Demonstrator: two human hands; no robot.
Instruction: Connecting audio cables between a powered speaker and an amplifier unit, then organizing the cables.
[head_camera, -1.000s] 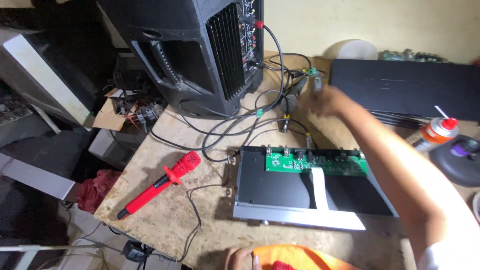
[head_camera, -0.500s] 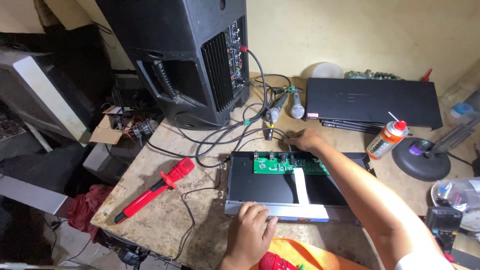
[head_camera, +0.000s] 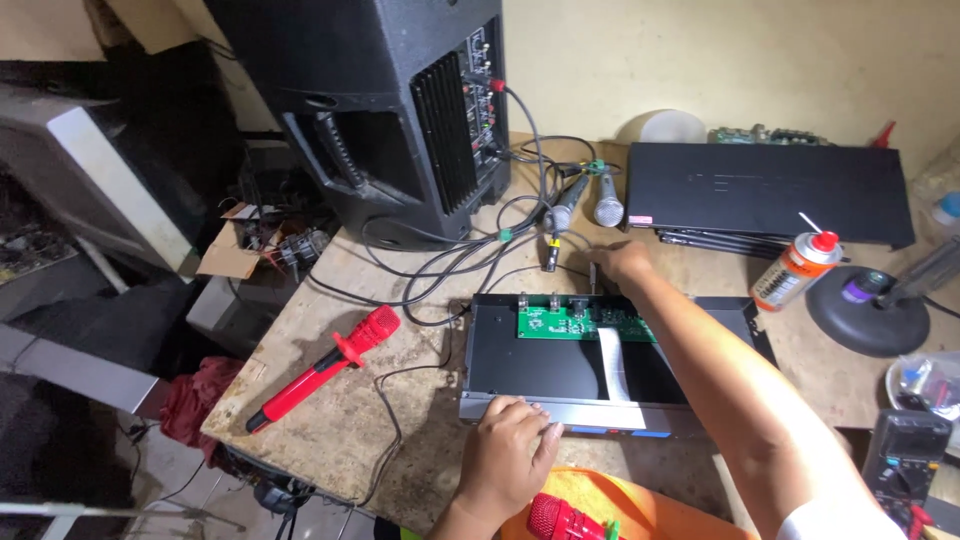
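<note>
On table (head_camera: 330, 440), left hand (head_camera: 508, 462) presses chassis (head_camera: 540, 370); right hand (head_camera: 622, 265) reaches behind.

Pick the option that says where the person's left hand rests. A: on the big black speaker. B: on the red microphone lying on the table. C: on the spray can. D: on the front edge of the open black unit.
D: the left hand lies flat on the front edge of the open black unit, well apart from the red microphone, the spray can and the speaker.
</note>
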